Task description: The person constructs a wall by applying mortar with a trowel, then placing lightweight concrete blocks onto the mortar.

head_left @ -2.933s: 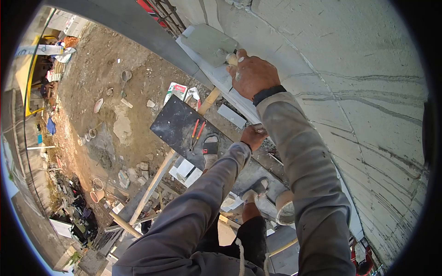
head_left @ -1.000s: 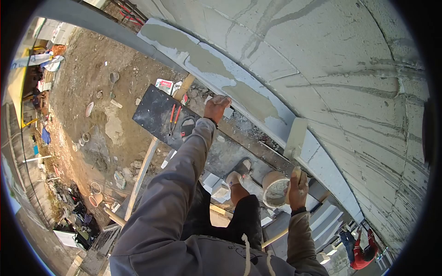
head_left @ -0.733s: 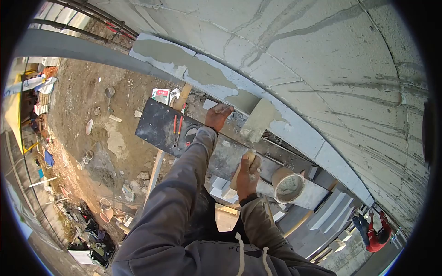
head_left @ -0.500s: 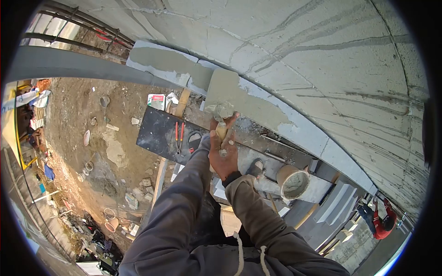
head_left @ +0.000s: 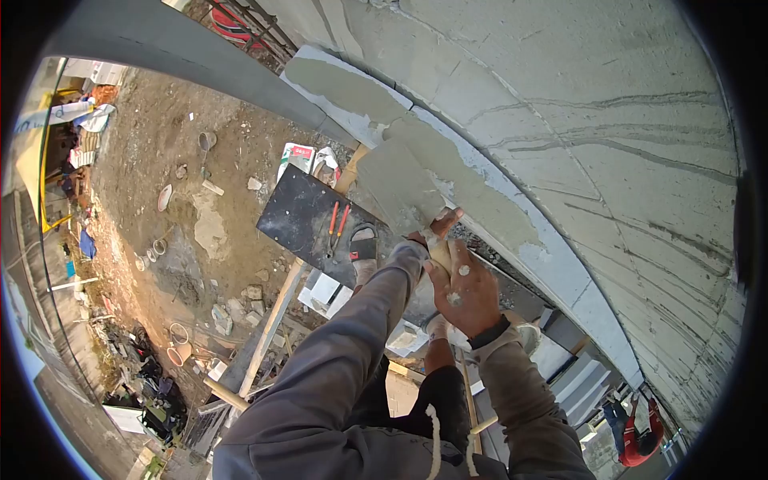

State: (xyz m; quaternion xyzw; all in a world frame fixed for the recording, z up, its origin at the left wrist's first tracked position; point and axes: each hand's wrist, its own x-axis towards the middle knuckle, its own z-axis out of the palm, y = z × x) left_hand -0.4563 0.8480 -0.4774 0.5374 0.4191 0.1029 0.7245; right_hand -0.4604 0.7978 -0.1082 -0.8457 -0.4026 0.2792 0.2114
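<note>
A trowel with a broad flat blade (head_left: 396,178), coated in grey mortar, lies out ahead of my hands at the edge of a row of pale blocks (head_left: 560,268). My right hand (head_left: 468,290), spotted with mortar, is closed around its light wooden handle (head_left: 442,254). Farther forward, my left hand (head_left: 430,234) grips the trowel near the back of the blade, partly hidden by its own wrist. Wet mortar (head_left: 488,192) covers much of the block tops beyond the blade. A grey concrete wall (head_left: 608,96) rises directly behind the blocks.
Below the blocks, red-handled pincers (head_left: 338,224) lie on a dark board (head_left: 292,212) beside my sandalled foot (head_left: 363,242). A mortar bucket (head_left: 528,334) is partly hidden behind my right wrist. Ground lies far down at left. A person in red (head_left: 640,436) stands lower right.
My view has turned and shifted. Both hands and the trowel have moved right and slightly down in view; the blade now sits nearer the blocks' front edge. Both hands keep their hold.
</note>
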